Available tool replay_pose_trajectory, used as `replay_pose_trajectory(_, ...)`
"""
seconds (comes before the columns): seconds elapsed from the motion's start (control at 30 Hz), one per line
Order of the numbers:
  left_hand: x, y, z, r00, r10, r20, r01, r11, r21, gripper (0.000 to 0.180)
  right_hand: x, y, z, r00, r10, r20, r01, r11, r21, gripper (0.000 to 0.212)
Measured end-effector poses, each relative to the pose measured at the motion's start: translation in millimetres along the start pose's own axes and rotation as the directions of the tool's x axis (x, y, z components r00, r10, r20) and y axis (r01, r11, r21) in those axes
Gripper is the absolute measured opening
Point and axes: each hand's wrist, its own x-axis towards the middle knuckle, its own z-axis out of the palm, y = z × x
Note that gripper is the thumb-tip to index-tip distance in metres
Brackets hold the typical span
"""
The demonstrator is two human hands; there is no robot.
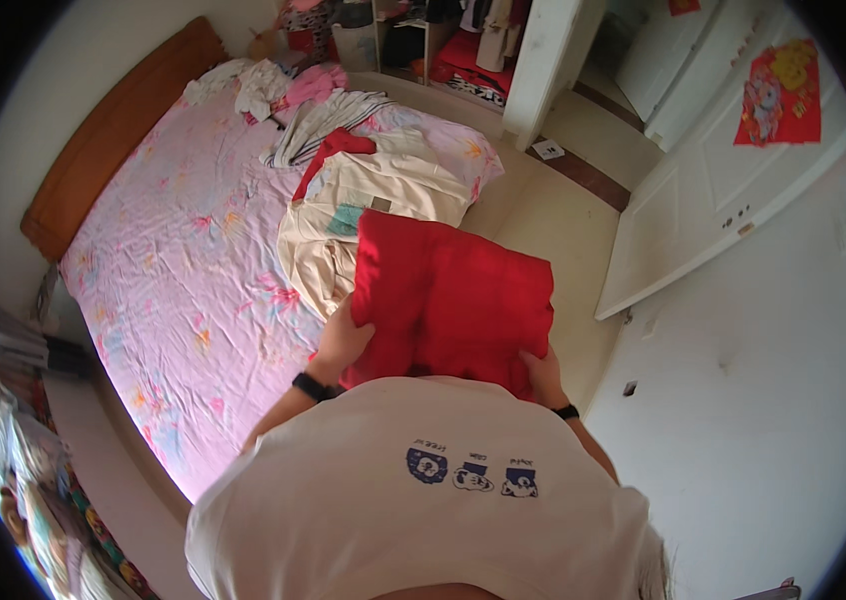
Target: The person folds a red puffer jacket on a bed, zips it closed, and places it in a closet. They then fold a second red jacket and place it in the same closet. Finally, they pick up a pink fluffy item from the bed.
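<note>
A folded red cloth garment [458,290] is held up in front of my body, one side in each hand. My left hand [345,338] grips its lower left edge, the thumb on top and the other fingers hidden beneath. On the lower right edge, my right hand [543,375] has hold of it in the same way. Just beyond the red garment, a cream garment with a green patch [383,195] lies spread on the bed and is partly covered by it from this view.
The bed [173,290] has a pink floral sheet and a wooden headboard [128,130]. A striped garment [323,125] and a pink cloth [315,84] lie toward its far end. Clothes fill open shelves [423,45] at the back. A white door [713,190] stands to the right.
</note>
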Motion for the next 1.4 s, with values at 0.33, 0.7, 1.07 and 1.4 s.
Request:
replay_pose_trajectory(0.33,120,60,97,0.984,0.059,0.166,-0.093,0.975,0.201,0.071,68,13,-82,0.983,0.018,-0.185,-0.031,0.997,-0.066,0.053)
replay_pose_trajectory(0.7,367,110,172,0.957,0.098,0.272,-0.147,0.975,0.166,0.066,289,-42,-115,0.941,0.052,-0.335,-0.141,0.959,-0.246,0.059)
replay_pose_trajectory(1.07,578,135,273,0.95,0.089,0.3,-0.148,0.973,0.178,0.072,504,-152,-154,0.953,0.182,-0.241,-0.179,0.983,0.036,0.054)
replay_pose_trajectory(1.4,700,202,311,0.98,-0.084,-0.179,0.08,0.996,-0.027,0.057,836,-237,-177,0.957,0.075,0.281,-0.074,0.997,-0.014,0.045)
